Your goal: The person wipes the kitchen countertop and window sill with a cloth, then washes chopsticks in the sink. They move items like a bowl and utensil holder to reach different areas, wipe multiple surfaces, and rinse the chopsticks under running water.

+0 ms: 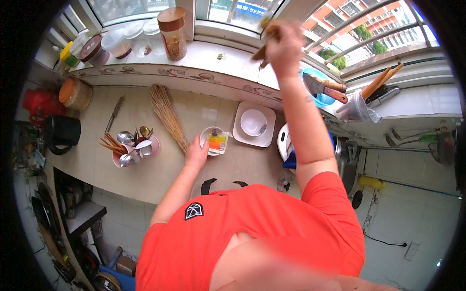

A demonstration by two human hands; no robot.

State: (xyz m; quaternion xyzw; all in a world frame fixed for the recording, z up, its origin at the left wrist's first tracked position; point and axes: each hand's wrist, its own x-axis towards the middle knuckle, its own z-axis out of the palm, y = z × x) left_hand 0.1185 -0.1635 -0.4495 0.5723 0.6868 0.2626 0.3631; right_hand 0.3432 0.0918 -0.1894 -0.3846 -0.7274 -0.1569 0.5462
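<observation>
My left hand (195, 154) is closed on the side of a small white bowl (212, 131) on the counter. A yellow and orange packet (217, 142) with a dark clip on it lies over the bowl, close to my fingertips. Up over the windowsill, my right hand (285, 48) is closed on a brown thing (260, 54), its kind blurred by motion. A small gold clip (221, 56) lies on the sill left of that hand. Right of the packet, another white bowl (254, 121) sits on a square white plate (241, 137).
Left on the counter are a straw whisk broom (167, 116), a knife (114, 114) and pink cups (154, 147) of cutlery. Several jars line the sill, including a tall brown-lidded one (173, 36). A cleaver (324, 90) rests on a blue basin (310, 77) beside my right forearm.
</observation>
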